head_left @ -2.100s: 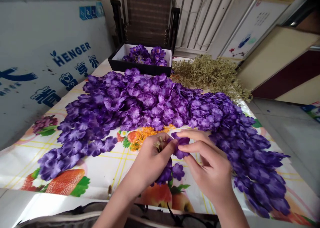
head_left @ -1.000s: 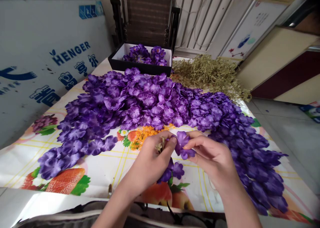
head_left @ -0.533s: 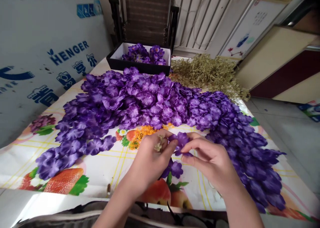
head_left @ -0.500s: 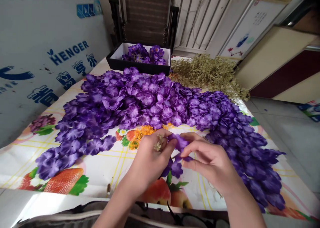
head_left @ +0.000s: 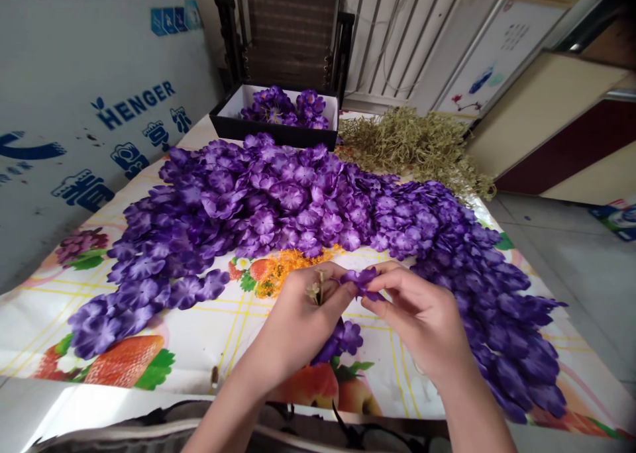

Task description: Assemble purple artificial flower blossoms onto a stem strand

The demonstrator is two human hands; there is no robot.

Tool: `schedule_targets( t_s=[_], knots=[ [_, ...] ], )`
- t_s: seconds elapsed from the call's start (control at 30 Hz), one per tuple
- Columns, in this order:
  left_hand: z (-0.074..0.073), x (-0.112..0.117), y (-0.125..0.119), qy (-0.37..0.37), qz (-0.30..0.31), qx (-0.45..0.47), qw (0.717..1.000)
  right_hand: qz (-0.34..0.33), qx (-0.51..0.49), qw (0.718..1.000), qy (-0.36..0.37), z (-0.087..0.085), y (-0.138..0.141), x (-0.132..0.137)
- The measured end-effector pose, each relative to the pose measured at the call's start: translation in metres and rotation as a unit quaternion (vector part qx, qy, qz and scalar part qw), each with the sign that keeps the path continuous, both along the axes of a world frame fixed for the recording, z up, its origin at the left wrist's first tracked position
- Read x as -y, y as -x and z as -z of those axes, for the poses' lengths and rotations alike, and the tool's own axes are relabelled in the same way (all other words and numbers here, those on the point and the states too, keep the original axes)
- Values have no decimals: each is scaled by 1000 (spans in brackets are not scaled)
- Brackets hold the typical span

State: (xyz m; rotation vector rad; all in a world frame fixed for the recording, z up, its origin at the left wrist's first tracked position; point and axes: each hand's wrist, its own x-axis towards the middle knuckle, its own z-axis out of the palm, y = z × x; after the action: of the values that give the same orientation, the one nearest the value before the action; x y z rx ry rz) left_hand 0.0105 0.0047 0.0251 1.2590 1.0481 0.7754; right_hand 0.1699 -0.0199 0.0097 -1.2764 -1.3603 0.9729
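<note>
Between my two hands is a purple artificial flower, partly covered by fingers. The thumb and forefinger of my left hand pinch its left side, and a pale green stem piece sticks up between that hand's fingers. On the flower's right side, the fingertips of my right hand grip its petals. Below the hands, a few loose purple petals lie on the tablecloth. Just behind my left hand sits a small heap of orange stamens.
A broad arc of purple petal pieces spreads across the patterned tablecloth. Behind it stand a black box with finished-looking purple flowers and a tangle of green stems. A chair and a white HENGER-marked box stand beyond.
My right hand has moved slightly in and up toward the left one. The flower between them has turned and now sits more compactly between the fingertips.
</note>
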Motion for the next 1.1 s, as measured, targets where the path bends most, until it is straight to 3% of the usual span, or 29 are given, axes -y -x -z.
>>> schedule_targets(
  t_s=[0.37,0.57,0.7,0.83,0.9,1.1],
  knots=[
    [-4,-3,0,-29,-19,-1,999,-3,50,996,-77,3,-1,-1],
    [2,-2,0,-75,-21,-32,996,11,82,991,-103,1,2,-2],
    [3,0,0,-133,-6,-66,989,17,44,997,-55,2,5,-2],
    [-5,2,2,-198,55,-144,968,29,-74,996,50,0,5,-1],
    [-8,3,3,-219,71,-161,960,2,-129,988,89,0,4,-1],
    [-8,5,5,-190,78,-146,968,-34,-227,965,126,4,-3,-2]
  ],
)
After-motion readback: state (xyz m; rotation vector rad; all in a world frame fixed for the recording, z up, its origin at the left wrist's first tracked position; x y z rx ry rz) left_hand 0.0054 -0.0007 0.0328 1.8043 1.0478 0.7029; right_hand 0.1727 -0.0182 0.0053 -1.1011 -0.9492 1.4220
